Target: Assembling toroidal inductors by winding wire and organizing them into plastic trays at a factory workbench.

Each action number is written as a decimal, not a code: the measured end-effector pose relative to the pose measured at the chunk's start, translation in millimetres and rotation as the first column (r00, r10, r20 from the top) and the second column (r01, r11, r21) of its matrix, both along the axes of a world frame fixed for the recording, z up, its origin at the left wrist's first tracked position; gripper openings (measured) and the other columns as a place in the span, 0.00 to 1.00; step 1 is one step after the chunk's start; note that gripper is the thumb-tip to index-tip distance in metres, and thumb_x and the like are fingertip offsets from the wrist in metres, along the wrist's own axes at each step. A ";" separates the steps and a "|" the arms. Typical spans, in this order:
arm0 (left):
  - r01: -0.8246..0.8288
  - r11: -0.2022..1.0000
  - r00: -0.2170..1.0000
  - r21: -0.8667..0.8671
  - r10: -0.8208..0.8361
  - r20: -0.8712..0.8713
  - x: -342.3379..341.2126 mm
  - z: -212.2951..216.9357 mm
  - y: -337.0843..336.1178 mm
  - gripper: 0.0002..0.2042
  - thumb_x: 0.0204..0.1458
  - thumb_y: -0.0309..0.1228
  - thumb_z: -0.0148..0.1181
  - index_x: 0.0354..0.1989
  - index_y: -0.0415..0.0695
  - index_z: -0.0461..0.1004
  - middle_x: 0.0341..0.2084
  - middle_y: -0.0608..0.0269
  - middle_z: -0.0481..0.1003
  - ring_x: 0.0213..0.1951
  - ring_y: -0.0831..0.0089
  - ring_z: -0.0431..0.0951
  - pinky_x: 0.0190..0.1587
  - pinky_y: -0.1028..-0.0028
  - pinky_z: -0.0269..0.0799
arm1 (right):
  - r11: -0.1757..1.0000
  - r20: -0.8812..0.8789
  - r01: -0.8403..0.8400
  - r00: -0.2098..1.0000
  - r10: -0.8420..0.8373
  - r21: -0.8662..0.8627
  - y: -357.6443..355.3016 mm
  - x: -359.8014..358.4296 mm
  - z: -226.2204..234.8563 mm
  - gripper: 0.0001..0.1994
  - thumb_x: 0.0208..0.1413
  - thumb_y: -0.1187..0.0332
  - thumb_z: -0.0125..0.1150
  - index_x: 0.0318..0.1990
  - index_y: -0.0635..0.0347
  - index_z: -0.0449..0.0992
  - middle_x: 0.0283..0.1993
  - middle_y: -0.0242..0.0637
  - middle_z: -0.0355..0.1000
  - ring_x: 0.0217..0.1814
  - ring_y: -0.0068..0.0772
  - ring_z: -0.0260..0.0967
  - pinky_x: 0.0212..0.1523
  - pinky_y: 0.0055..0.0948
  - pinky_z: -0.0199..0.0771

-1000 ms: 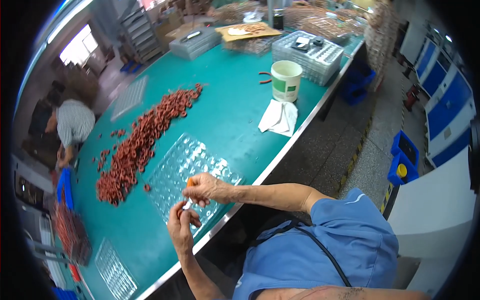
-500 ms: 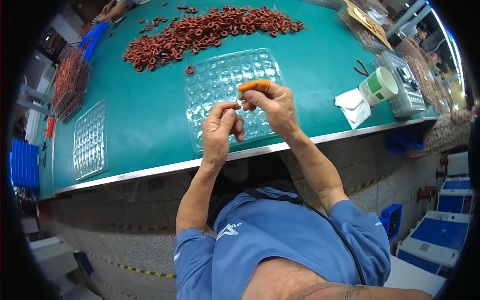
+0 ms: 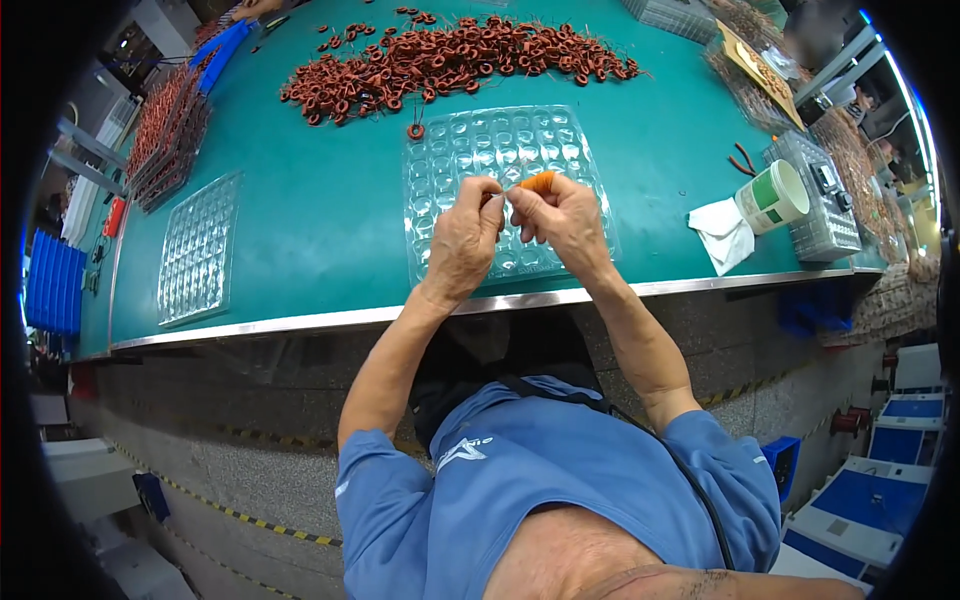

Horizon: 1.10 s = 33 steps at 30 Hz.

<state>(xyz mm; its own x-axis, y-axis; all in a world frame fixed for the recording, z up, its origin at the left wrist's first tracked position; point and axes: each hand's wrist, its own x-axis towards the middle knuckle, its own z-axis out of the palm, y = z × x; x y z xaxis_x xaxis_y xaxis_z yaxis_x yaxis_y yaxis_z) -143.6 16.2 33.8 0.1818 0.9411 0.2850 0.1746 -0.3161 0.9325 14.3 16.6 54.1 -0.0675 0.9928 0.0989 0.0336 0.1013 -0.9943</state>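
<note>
Pinching a small orange ring (image 3: 538,181) between my two hands, left hand (image 3: 462,245) and right hand (image 3: 563,218) close together with fingertips clamped on it, just above my clear plastic tray (image 3: 440,150) on the green surface (image 3: 320,200), heap of reddish rings (image 3: 460,55) beyond, paper cup (image 3: 772,197) and crumpled tissue (image 3: 724,232) to my right.

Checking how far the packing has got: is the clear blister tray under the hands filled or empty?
Empty, as far as visible: the clear blister tray shows only bare pockets; hands hide some.

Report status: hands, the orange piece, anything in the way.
Left hand and right hand together above clear blister tray, fingers pinching small orange part. Loose copper coil by tray's far edge. Nothing blocking.
</note>
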 end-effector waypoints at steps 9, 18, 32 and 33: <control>0.262 0.958 0.904 0.113 -0.202 -0.377 -22.9 21.9 13.0 0.12 0.61 0.31 0.49 0.49 0.39 0.62 0.30 0.54 0.71 0.30 0.65 0.73 0.36 0.70 0.71 | 0.994 -0.082 -0.017 0.997 0.008 -0.112 3.9 4.4 -3.8 0.17 0.54 0.58 0.66 0.34 0.66 0.75 0.25 0.35 0.74 0.19 0.18 0.69 0.17 0.14 0.63; 0.496 0.868 0.774 -0.031 -0.459 -0.437 -30.0 40.4 25.5 0.16 0.55 0.26 0.59 0.50 0.41 0.65 0.31 0.60 0.72 0.33 0.68 0.75 0.38 0.69 0.72 | 0.908 -0.419 -0.287 0.897 0.143 -0.304 10.1 25.9 -17.1 0.18 0.52 0.54 0.67 0.33 0.63 0.74 0.25 0.31 0.72 0.20 0.16 0.67 0.17 0.13 0.62; 0.476 0.844 0.657 0.249 -0.153 -0.738 -25.6 35.8 9.3 0.14 0.48 0.23 0.62 0.42 0.41 0.66 0.27 0.56 0.68 0.32 0.57 0.72 0.34 0.62 0.68 | 0.904 -0.322 -0.309 0.923 0.210 -0.297 10.2 12.6 -15.2 0.17 0.57 0.54 0.61 0.31 0.60 0.75 0.23 0.31 0.71 0.19 0.19 0.68 0.20 0.17 0.66; 0.483 0.848 0.665 0.217 -0.195 -0.721 -27.0 38.1 8.4 0.15 0.48 0.23 0.61 0.44 0.42 0.66 0.28 0.56 0.69 0.32 0.56 0.72 0.35 0.62 0.68 | 0.901 -0.319 -0.320 0.921 0.224 -0.291 11.1 8.1 -15.6 0.17 0.57 0.54 0.60 0.31 0.61 0.75 0.23 0.31 0.71 0.20 0.19 0.67 0.21 0.18 0.67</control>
